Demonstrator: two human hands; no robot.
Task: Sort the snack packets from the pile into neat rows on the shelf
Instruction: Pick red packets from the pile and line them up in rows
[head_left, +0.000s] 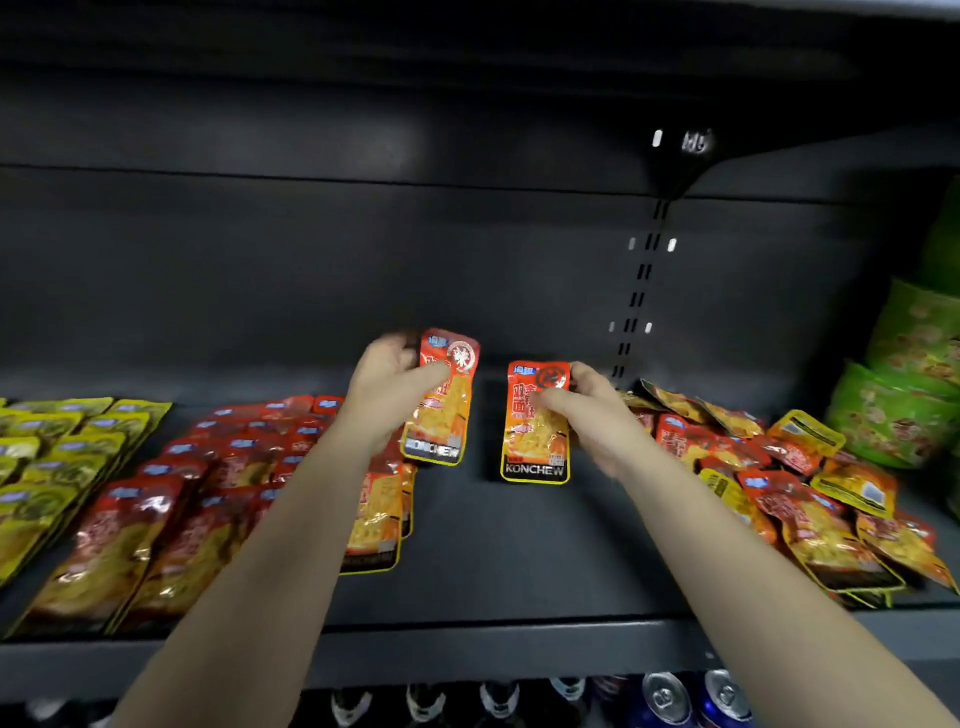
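On the dark shelf (519, 551), between red rows (171, 519) at left and the loose pile (810, 509) at right, your left grip (395, 382) pinches one orange packet (441, 415) raised, while your right grip (589, 415) clasps a second packet (535, 441) upright at centre.

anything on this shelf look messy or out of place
Yes: the pile of packets on the right side of the shelf is jumbled, with packets overlapping at odd angles and some showing their backs, unlike the neat red rows at left. Nothing looks torn or spilled.
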